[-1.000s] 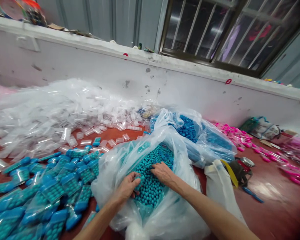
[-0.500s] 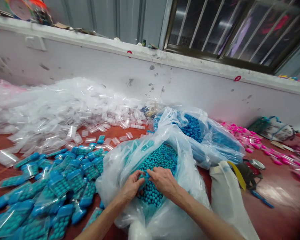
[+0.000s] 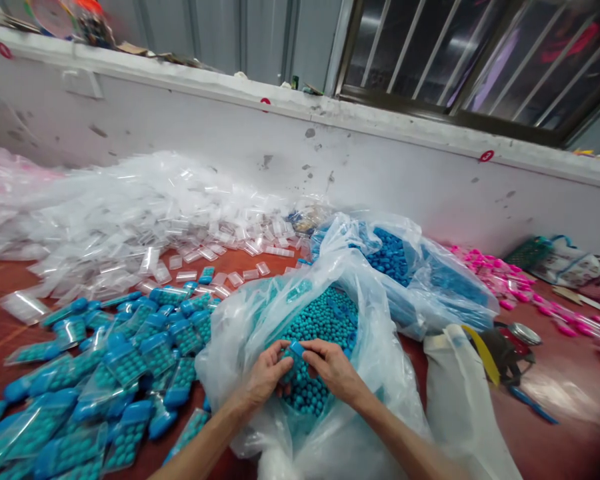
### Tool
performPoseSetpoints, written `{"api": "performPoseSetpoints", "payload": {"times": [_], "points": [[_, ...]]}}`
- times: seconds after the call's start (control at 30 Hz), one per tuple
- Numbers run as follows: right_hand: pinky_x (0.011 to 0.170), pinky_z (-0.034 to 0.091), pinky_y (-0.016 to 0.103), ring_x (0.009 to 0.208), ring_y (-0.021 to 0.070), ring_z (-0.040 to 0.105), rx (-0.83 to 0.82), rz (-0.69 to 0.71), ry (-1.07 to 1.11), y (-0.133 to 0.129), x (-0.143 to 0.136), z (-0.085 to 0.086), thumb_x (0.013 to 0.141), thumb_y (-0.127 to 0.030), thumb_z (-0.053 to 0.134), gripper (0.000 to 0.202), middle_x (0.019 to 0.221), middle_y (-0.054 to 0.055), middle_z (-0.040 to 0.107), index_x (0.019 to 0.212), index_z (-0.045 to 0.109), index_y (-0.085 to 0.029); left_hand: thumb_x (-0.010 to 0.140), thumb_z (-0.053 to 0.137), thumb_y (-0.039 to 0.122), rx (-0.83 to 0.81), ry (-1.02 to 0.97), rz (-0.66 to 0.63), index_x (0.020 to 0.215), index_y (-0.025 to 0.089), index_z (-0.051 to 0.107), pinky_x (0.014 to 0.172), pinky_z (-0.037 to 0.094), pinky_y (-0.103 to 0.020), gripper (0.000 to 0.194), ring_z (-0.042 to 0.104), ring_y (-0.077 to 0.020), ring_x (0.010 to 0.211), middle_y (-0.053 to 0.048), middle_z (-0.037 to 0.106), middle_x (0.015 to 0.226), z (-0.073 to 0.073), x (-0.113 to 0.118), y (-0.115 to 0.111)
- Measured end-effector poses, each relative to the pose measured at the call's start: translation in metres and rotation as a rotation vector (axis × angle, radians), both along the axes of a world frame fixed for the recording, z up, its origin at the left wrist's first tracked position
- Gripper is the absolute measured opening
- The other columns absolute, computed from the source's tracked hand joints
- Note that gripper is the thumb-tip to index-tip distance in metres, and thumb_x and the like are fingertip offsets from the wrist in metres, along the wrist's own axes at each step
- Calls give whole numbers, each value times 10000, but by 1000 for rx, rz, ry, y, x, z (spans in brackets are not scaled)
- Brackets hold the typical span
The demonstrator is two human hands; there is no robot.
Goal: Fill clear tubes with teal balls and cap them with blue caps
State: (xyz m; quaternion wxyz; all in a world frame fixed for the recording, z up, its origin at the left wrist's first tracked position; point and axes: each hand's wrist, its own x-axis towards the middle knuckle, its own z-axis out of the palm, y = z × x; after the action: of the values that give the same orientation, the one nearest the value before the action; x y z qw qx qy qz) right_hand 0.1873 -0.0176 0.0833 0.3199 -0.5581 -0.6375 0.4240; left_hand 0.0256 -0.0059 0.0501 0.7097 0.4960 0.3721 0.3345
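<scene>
The red-brown table [image 3: 575, 387] took up most of the room down there. Biggest thing on it was a huge pile of clear plastic cases [image 3: 130, 213], spread along the far edge, way over on the left side. In front of that, toward the near edge, was a big heap of filled packs [image 3: 125, 360] with blue tops. Just right of those sat an open milky bag [image 3: 380, 373], and behind it, closer to the far edge, a bluish bag [image 3: 450, 290] with blue pieces inside.

Both hands were over the milky bag's mouth. The right hand [image 3: 333, 367] had thumb and fingertips pinching a little blue cap [image 3: 296, 348]. The left hand [image 3: 265, 377] was curled in close on the cap's other side, but honestly couldn't tell what its fingers had hold of. Tiniest stuff was the loose teal beads [image 3: 325, 323] filling the bag, right behind and below the cap.
</scene>
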Motion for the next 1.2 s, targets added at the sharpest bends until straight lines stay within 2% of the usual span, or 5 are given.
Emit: {"api": "performPoseSetpoints", "payload": {"times": [0.5,0.73,0.9,1.03,1.2], "points": [[552,390,207,558,113,492,88,-44,-98,-4,-3,5,789,-238,494,193,594,-18,553,788,678,-180,635,618,542,-16,-29,72,1231,112,362,334,269,-173,778,454,-72,367,61,491,549,1,6,-5],[578,330,218,604,110,461,421,195,-384,-11,-3,14,860,-163,392,265,625,-4,489,665,571,-156,668,597,475,5,24,210,1038,161,488,319,284,-170,497,284,-32,335,108,338,498,3,12,-9],[574,320,199,585,94,453,315,372,-356,-4,6,16,833,-117,406,254,599,-28,463,626,546,-163,667,576,478,-24,29,165,1005,170,478,301,267,-168,468,289,-40,318,112,330,477,-2,12,-13],[563,311,211,563,98,417,337,309,-320,-1,4,8,806,-121,415,253,572,-31,424,582,528,-158,658,570,474,25,109,277,976,151,493,299,257,-165,459,277,-39,307,120,297,446,-2,13,-12],[544,336,199,536,90,428,228,131,-74,-3,-2,0,842,-198,416,241,571,-40,437,697,604,-159,707,500,466,-22,63,163,1105,144,436,295,216,-169,517,357,-64,298,87,431,470,7,11,-7]]}}
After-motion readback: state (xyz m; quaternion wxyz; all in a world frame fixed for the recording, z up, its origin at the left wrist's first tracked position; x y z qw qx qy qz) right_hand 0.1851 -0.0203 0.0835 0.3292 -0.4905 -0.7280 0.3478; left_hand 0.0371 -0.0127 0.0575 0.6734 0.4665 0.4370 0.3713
